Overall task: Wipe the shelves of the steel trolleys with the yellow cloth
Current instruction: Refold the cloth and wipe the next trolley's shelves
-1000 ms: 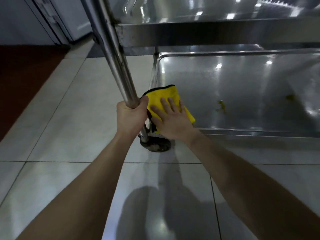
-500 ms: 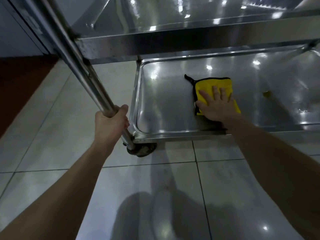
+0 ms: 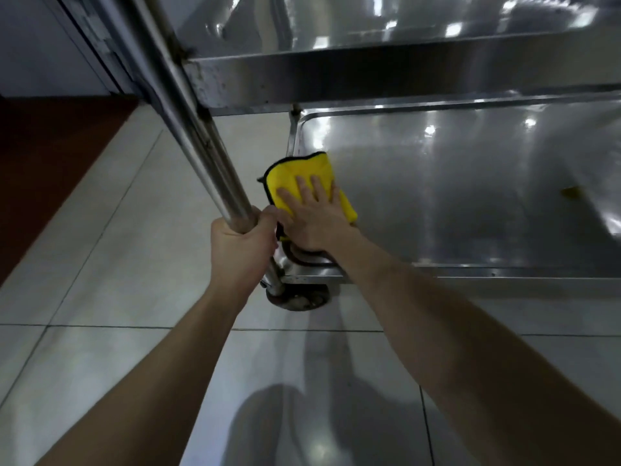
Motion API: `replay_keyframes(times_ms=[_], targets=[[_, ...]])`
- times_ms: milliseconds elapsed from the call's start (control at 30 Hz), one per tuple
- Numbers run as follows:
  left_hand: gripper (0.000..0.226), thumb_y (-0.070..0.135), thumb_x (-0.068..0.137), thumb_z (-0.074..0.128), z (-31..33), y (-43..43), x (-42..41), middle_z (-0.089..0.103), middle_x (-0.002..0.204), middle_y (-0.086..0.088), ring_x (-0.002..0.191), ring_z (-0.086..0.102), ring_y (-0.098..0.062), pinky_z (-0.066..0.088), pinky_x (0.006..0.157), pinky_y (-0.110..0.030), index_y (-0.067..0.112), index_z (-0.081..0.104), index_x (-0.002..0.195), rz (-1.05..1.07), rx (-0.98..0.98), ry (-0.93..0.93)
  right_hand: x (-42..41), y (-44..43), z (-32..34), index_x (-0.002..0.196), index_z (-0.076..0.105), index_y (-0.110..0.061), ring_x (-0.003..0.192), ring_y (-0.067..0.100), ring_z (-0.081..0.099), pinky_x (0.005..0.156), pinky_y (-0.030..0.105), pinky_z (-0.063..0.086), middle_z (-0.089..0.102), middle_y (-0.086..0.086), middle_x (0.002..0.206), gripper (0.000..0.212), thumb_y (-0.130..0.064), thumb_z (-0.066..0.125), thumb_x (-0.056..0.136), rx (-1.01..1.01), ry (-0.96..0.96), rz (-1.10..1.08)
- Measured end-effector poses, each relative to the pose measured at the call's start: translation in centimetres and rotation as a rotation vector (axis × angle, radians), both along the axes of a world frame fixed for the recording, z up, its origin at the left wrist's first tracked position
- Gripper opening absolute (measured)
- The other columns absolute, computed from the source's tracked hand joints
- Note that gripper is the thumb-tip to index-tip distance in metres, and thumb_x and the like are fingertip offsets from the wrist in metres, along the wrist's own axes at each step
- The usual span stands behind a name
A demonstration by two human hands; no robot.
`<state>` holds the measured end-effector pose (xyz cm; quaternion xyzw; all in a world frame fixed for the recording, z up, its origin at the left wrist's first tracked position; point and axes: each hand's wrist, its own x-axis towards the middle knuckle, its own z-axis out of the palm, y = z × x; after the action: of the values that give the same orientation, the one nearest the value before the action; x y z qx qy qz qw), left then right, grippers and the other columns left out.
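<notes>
Smooth tubular steel post clasped by left grip. Beside it, right grip, flat and splayed, presses plush black-edged yellow cloth onto glossy shelf corner.

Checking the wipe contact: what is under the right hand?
The folded yellow cloth, pressed flat on the bottom steel shelf at its near-left corner. The shelf surface beneath cloth and right hand is hidden.

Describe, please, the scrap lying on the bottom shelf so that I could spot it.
Find the trolley's lowest steel shelf, just above the floor tiles. The scrap lies toward its right, far from the yellow cloth under the right hand. It alone is a small, dull yellow-brown speck.
</notes>
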<state>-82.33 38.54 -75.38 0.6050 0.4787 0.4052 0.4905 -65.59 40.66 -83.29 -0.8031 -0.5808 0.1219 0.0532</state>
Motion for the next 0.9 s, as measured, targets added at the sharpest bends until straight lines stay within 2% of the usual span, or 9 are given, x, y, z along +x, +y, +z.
replay_keyframes(times_ms=[100, 200, 300, 400, 500, 633, 767, 833, 900], targets=[[0.034, 0.021, 0.096, 0.073, 0.3, -0.3, 0.0, 0.059, 0.058, -0.011, 0.051, 0.057, -0.018, 0.047, 0.051, -0.025, 0.007, 0.063, 0.067, 0.015, -0.020, 0.007, -1.7, -6.7, -0.6, 0.167, 0.014, -0.050, 0.165, 0.031, -0.005, 0.128, 0.066, -0.006, 0.003, 0.001, 0.180, 0.068, -0.068, 0.009, 0.102, 0.036, -0.017, 0.094], [0.027, 0.023, 0.093, 0.075, 0.7, -0.1, -0.1, 0.060, 0.059, -0.008, 0.052, 0.060, -0.019, 0.051, 0.053, -0.027, 0.009, 0.066, 0.072, 0.022, -0.067, 0.000, 0.7, -12.5, 0.0, 0.164, 0.016, -0.055, 0.166, 0.023, -0.003, 0.131, 0.057, -0.004, 0.004, -0.007, 0.179, 0.077, -0.077, 0.000, 0.092, 0.024, -0.010, 0.111], [0.024, 0.025, 0.091, 0.075, 0.8, 0.1, -0.3, 0.060, 0.062, -0.009, 0.056, 0.061, -0.020, 0.055, 0.057, -0.029, 0.010, 0.066, 0.075, -0.014, -0.079, 0.010, 6.7, -17.5, 0.8, 0.165, 0.008, -0.056, 0.165, 0.019, -0.009, 0.132, 0.051, -0.004, -0.005, -0.010, 0.179, 0.089, -0.084, -0.009, 0.082, -0.028, -0.042, 0.001], [0.025, 0.029, 0.088, 0.073, 0.5, 0.2, -0.5, 0.060, 0.060, -0.007, 0.059, 0.063, -0.021, 0.056, 0.058, -0.025, 0.011, 0.066, 0.071, -0.042, -0.061, 0.018, 13.0, -20.2, 0.8, 0.167, 0.005, -0.052, 0.166, 0.025, -0.006, 0.131, 0.055, 0.002, -0.006, -0.005, 0.180, 0.093, -0.088, -0.011, 0.082, -0.055, -0.134, -0.150], [0.029, 0.030, 0.088, 0.073, 0.1, 0.5, -0.5, 0.060, 0.059, -0.005, 0.061, 0.064, -0.021, 0.057, 0.060, -0.021, 0.014, 0.063, 0.066, -0.056, -0.036, 0.022, 17.1, -17.8, 0.6, 0.163, 0.003, -0.060, 0.165, 0.025, -0.008, 0.131, 0.059, -0.002, -0.009, -0.007, 0.179, 0.087, -0.093, 0.001, 0.083, -0.091, -0.037, -0.297], [0.033, 0.027, 0.090, 0.072, -0.5, 0.5, -0.5, 0.060, 0.059, -0.007, 0.059, 0.063, -0.021, 0.057, 0.061, -0.018, 0.007, 0.059, 0.067, -0.059, 0.002, -0.018, 19.0, -8.9, 0.3, 0.165, 0.009, -0.055, 0.164, 0.037, -0.010, 0.126, 0.069, -0.010, -0.008, 0.003, 0.179, 0.083, -0.088, 0.014, 0.089, -0.063, -0.030, -0.423], [0.045, 0.022, 0.094, 0.070, -0.8, 0.6, -0.3, 0.055, 0.062, -0.021, 0.056, 0.059, -0.020, 0.053, 0.057, -0.018, -0.015, 0.053, 0.076, -0.045, 0.058, -0.031, 14.2, -0.6, 1.1, 0.168, 0.009, -0.048, 0.162, 0.043, -0.015, 0.122, 0.072, -0.015, -0.011, 0.009, 0.179, 0.079, -0.081, 0.017, 0.097, -0.083, -0.025, -0.345], [0.044, 0.021, 0.093, 0.070, -0.8, 0.8, -0.2, 0.054, 0.061, -0.021, 0.055, 0.057, -0.020, 0.052, 0.057, -0.022, -0.015, 0.052, 0.075, -0.027, 0.056, -0.027, 9.4, 1.0, 1.5, 0.169, 0.009, -0.045, 0.162, 0.043, -0.015, 0.123, 0.072, -0.015, -0.011, 0.010, 0.179, 0.076, -0.078, 0.017, 0.100, -0.075, -0.023, -0.239], [0.043, 0.022, 0.092, 0.070, -0.6, 0.8, 0.1, 0.055, 0.060, -0.014, 0.055, 0.057, -0.021, 0.052, 0.057, -0.026, -0.010, 0.052, 0.070, -0.016, 0.035, -0.034, 5.0, 0.5, 1.2, 0.169, 0.008, -0.044, 0.162, 0.043, -0.015, 0.123, 0.072, -0.014, -0.012, 0.011, 0.178, 0.075, -0.076, 0.015, 0.101, -0.056, -0.030, -0.152]])
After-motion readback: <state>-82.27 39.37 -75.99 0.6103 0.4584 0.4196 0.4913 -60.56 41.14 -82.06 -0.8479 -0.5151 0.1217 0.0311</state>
